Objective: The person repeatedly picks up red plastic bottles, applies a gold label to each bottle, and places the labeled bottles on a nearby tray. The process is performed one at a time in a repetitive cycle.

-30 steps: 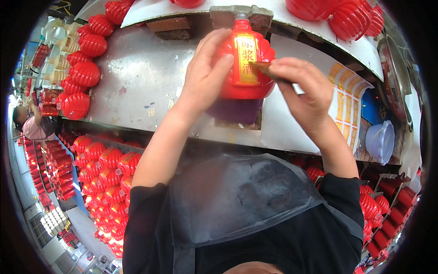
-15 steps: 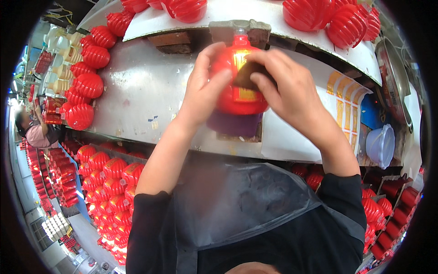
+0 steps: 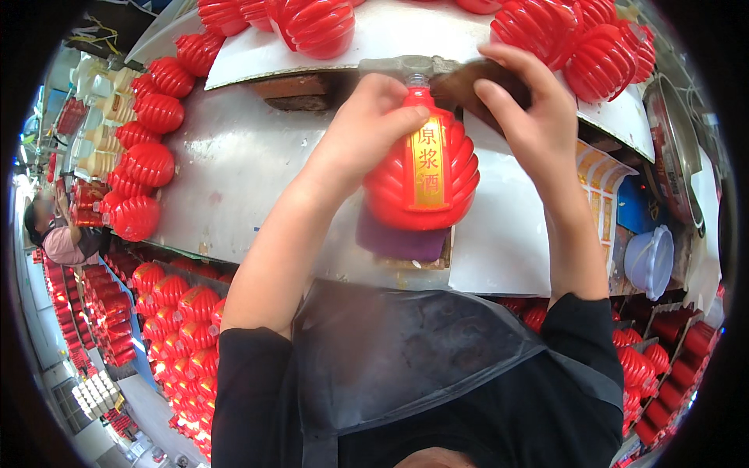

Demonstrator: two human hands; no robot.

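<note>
A red ribbed bottle (image 3: 380, 187) with a gold label strip (image 3: 428, 168) down its front lies in the middle of the table, its clear neck pointing away from me. My left hand (image 3: 374, 117) is closed around the bottle's shoulder, thumb pressed just above the label. Beyond the bottle's right shoulder, my right hand (image 3: 534, 109) pinches a flat dark-brown pad (image 3: 476, 87) between thumb and fingers, apart from the label. Under the bottle's base is a purple cloth (image 3: 406, 243), mostly covered. A grey block (image 3: 376, 67) stands behind the neck.
Red bottles (image 3: 152, 164) line the table's left side, and more (image 3: 608, 62) stand on the white board at the back. A sheet of gold labels (image 3: 597, 183) lies at right, near a pale-blue bucket (image 3: 649, 261). At far left a person (image 3: 66, 242) handles bottles.
My right hand has lifted the brown pad off the label and moved it away to the far right. The label now shows fully. My left hand has shifted onto the bottle's shoulder.
</note>
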